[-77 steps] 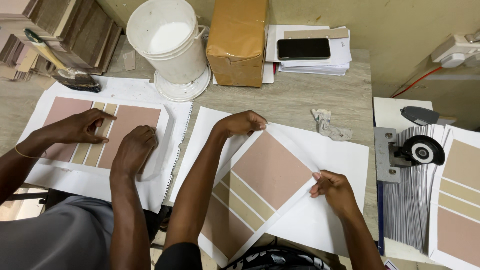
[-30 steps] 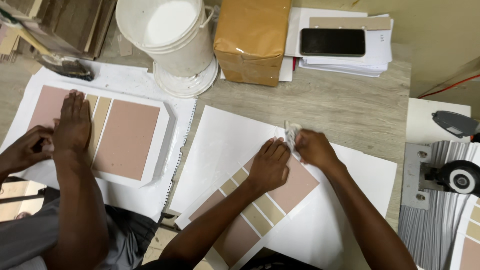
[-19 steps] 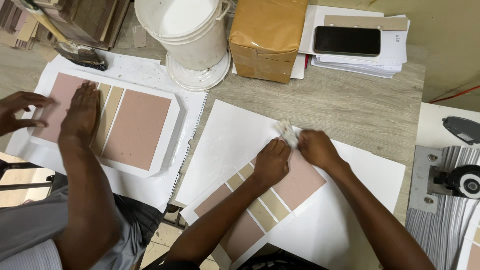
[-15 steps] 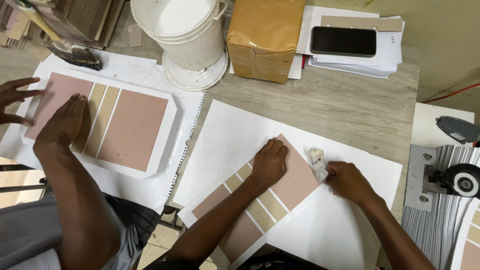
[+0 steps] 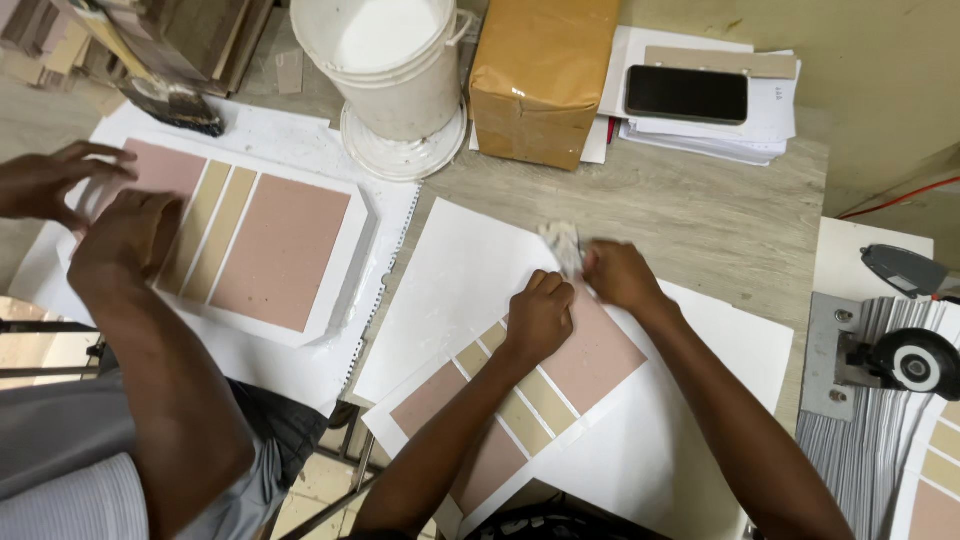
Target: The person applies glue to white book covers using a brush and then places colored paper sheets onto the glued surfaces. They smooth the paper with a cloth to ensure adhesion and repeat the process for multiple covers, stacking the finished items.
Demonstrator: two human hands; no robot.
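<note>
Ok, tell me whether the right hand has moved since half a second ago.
Yes. The right hand with the crumpled rag went from the swatch card's right corner up to its top corner, beside the left hand.

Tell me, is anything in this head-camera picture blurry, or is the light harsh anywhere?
Head view: the right hand and the crumpled rag it holds are smeared by motion; the left hand on the pink and tan sample card is sharper. Lighting is soft and even, shadows faint; the white bucket looks slightly washed out.
</note>
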